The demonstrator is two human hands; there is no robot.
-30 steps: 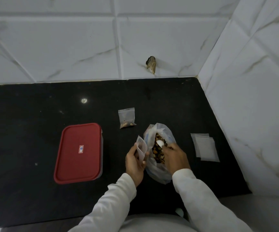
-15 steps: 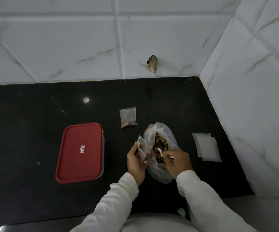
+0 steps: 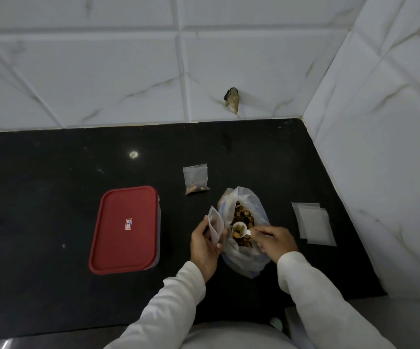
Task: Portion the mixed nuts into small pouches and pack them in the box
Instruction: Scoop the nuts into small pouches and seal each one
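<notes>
A clear plastic bag of mixed nuts (image 3: pixel 244 258) stands open on the black counter. My right hand (image 3: pixel 273 241) pinches the handle of a small white spoon (image 3: pixel 240 229) that carries a few nuts above the bag's mouth. Just left of the bag, my left hand (image 3: pixel 204 245) holds a small clear pouch (image 3: pixel 216 224) upright with its mouth open. A filled pouch (image 3: pixel 196 179) with nuts at its bottom lies flat behind the bag. The box with the red lid (image 3: pixel 126 229) sits closed to the left.
A short stack of empty pouches (image 3: pixel 313 224) lies right of the bag, near the tiled side wall (image 3: pixel 380 172). The tiled back wall has a chipped hole (image 3: pixel 232 99). The counter's front edge runs below my sleeves.
My right hand drew back from inside the bag and lifted the spoon, now loaded with nuts, to the bag's mouth. My left hand kept the pouch in place.
</notes>
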